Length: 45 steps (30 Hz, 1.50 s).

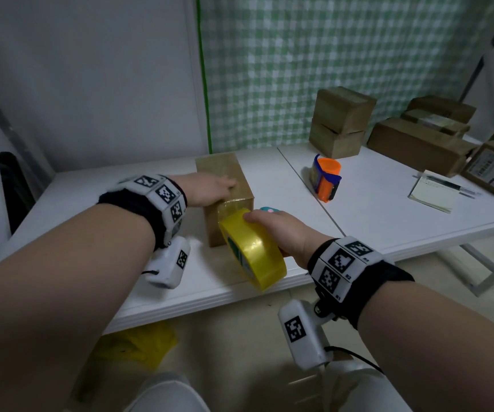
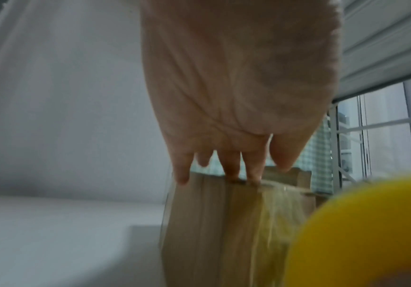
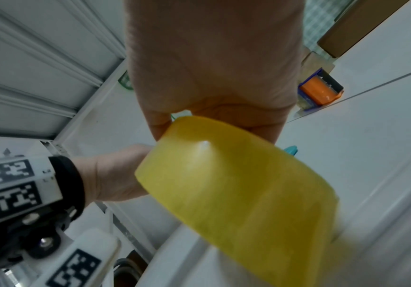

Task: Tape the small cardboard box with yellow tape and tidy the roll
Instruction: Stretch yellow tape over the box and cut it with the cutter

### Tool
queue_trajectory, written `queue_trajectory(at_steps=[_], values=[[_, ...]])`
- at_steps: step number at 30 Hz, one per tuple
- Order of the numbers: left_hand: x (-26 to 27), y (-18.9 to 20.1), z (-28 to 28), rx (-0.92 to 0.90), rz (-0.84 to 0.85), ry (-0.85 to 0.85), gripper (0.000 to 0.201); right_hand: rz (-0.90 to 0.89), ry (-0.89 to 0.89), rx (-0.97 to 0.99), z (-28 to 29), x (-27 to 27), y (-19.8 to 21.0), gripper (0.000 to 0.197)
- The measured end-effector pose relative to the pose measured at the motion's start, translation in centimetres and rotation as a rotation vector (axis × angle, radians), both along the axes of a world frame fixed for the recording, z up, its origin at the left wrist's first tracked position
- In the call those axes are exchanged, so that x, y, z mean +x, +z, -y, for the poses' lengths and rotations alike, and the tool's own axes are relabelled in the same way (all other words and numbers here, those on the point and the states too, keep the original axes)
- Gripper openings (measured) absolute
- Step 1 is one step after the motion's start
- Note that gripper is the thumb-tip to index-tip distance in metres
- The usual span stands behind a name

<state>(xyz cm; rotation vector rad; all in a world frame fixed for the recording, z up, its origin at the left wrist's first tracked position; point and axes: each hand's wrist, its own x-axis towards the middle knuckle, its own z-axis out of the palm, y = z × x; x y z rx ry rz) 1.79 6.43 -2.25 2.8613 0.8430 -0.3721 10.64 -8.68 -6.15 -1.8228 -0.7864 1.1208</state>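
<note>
Small brown cardboard box point(image 1: 225, 185) stands near the white table's point(image 1: 388, 221) front edge. Left hand point(image 1: 210, 190) presses flat on top, fingers straight. Right hand point(image 1: 278, 230) grips yellow tape roll point(image 1: 251, 248). Advice: keep strip taut, pull straight down the front face.

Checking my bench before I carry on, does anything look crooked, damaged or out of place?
Mostly tidy. The lower box of the back stack has a gaping top flap under the upper box. The orange dispenser lies tipped on the table.
</note>
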Motion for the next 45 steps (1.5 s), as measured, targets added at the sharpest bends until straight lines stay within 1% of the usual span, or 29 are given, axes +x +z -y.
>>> queue_trajectory(at_steps=[2, 5, 6, 10, 14, 17, 20, 22, 24, 26, 27, 28, 29, 31, 32, 33, 34, 35, 36, 38, 40, 42, 45], values=[[-0.2, -1.1, 0.3, 0.027, 0.014, 0.025, 0.055, 0.044, -0.008, 0.009, -0.1, -0.2, -0.2, 0.044], [-0.2, -2.8, 0.1, 0.063, 0.085, 0.069, 0.065, 0.101, 0.013, 0.034, 0.1, -0.7, 0.0, 0.030], [-0.2, -3.1, 0.0, 0.073, 0.107, 0.074, 0.067, 0.116, 0.027, 0.035, 0.1, -0.9, 0.0, 0.028], [-0.2, -3.4, 0.3, 0.072, 0.162, 0.074, 0.068, 0.128, 0.004, 0.022, 0.1, -0.9, -0.6, 0.029], [-0.2, -3.4, 0.4, 0.068, 0.177, 0.083, 0.067, 0.124, 0.006, 0.000, 0.3, -0.9, -0.8, 0.031], [-0.2, -3.3, 0.3, 0.066, 0.176, 0.091, 0.066, 0.065, 0.043, -0.030, 0.2, -1.0, -0.2, 0.033], [0.1, -3.2, 0.1, 0.056, 0.200, 0.109, 0.065, -0.094, 0.042, -0.019, 0.0, -1.1, -0.2, 0.034], [0.4, -3.1, -0.1, 0.057, 0.259, 0.136, 0.063, -0.157, 0.053, -0.009, -0.2, -0.8, -0.4, 0.037], [0.7, -3.0, -0.1, 0.052, 0.331, 0.177, 0.061, -0.173, 0.098, -0.037, -0.3, -0.1, -0.3, 0.042], [1.0, -2.6, -0.1, 0.041, 0.325, 0.194, 0.063, -0.113, 0.171, -0.096, -0.5, 1.2, 0.1, 0.055], [1.2, -2.4, -0.1, 0.026, 0.274, 0.202, 0.068, -0.067, 0.191, -0.123, -0.7, 2.0, 0.3, 0.061], [1.2, -2.2, -0.1, 0.008, 0.212, 0.211, 0.076, -0.016, 0.189, -0.145, -1.0, 2.7, 0.5, 0.062], [1.3, -2.0, 0.0, -0.008, 0.145, 0.218, 0.087, 0.043, 0.164, -0.154, -1.4, 3.5, 0.4, 0.057], [1.4, -1.5, 0.2, -0.041, 0.069, 0.204, 0.108, 0.208, 0.079, -0.137, -2.5, 5.0, -0.2, 0.039], [1.4, -1.5, 0.2, -0.068, 0.070, 0.194, 0.115, 0.340, 0.058, -0.137, -3.1, 5.6, -0.9, 0.032], [1.4, -1.6, 0.2, -0.097, 0.090, 0.192, 0.119, 0.493, 0.074, -0.165, -3.9, 6.1, -1.6, 0.031], [1.3, -1.7, 0.3, -0.124, 0.114, 0.198, 0.120, 0.623, 0.117, -0.218, -4.6, 6.6, -2.2, 0.033], [1.2, -1.8, 0.4, -0.152, 0.132, 0.217, 0.116, 0.738, 0.168, -0.263, -5.3, 6.9, -2.9, 0.036], [1.2, -2.0, 0.6, -0.178, 0.150, 0.239, 0.109, 0.792, 0.202, -0.292, -5.9, 7.1, -3.6, 0.039], [1.2, -2.2, 1.0, -0.196, 0.194, 0.272, 0.099, 0.822, 0.261, -0.320, -7.0, 7.7, -5.0, 0.047], [1.2, -2.3, 0.8, -0.196, 0.238, 0.260, 0.094, 0.853, 0.315, -0.332, -7.8, 8.1, -5.6, 0.050], [1.1, -2.4, 0.5, -0.203, 0.259, 0.225, 0.090, 0.912, 0.354, -0.342, -8.2, 8.3, -5.6, 0.045], [1.3, -2.5, 0.3, -0.166, 0.189, 0.173, 0.091, 0.948, 0.329, -0.307, -8.3, 8.5, -5.2, 0.036]])
